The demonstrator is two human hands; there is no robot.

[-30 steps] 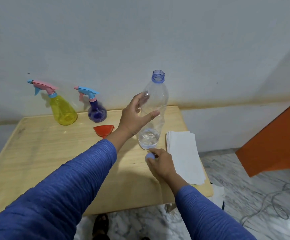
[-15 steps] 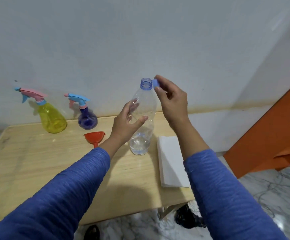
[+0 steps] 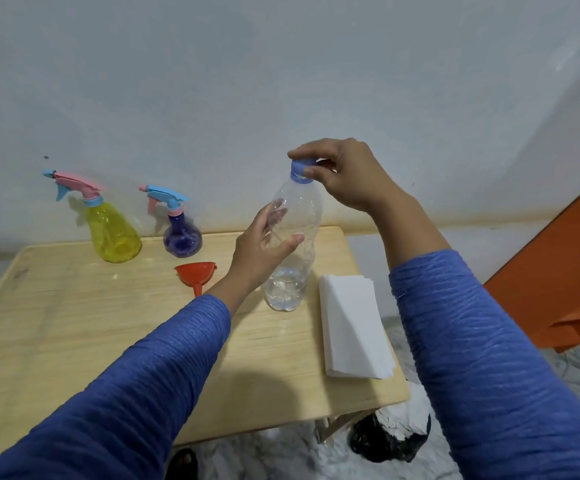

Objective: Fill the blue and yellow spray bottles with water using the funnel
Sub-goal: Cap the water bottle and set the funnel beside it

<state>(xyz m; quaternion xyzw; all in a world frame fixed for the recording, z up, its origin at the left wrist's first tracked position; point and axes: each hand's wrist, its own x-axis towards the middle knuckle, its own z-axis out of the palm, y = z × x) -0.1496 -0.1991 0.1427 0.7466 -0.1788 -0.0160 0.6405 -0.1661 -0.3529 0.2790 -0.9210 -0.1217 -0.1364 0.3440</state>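
Note:
A clear plastic water bottle (image 3: 295, 216) stands upright on the wooden table (image 3: 74, 323), with a little water at its bottom. My left hand (image 3: 261, 251) grips its middle. My right hand (image 3: 344, 174) pinches the blue cap (image 3: 300, 167), which sits on the bottle's neck. The yellow spray bottle (image 3: 113, 233) with a pink trigger and the blue spray bottle (image 3: 182, 237) with a blue trigger stand at the table's back left by the wall, both with heads on. The orange funnel (image 3: 197, 273) lies on the table in front of the blue one, left of my left wrist.
A stack of white paper napkins (image 3: 351, 327) lies at the table's right edge. An orange panel (image 3: 565, 271) stands to the right on the marble floor. A black bag (image 3: 389, 438) sits under the table's right corner. The wall runs close behind the table.
My right hand picked the blue cap up from the table, carried it to the bottle's mouth and set it on the neck. My left hand kept hold of the bottle.

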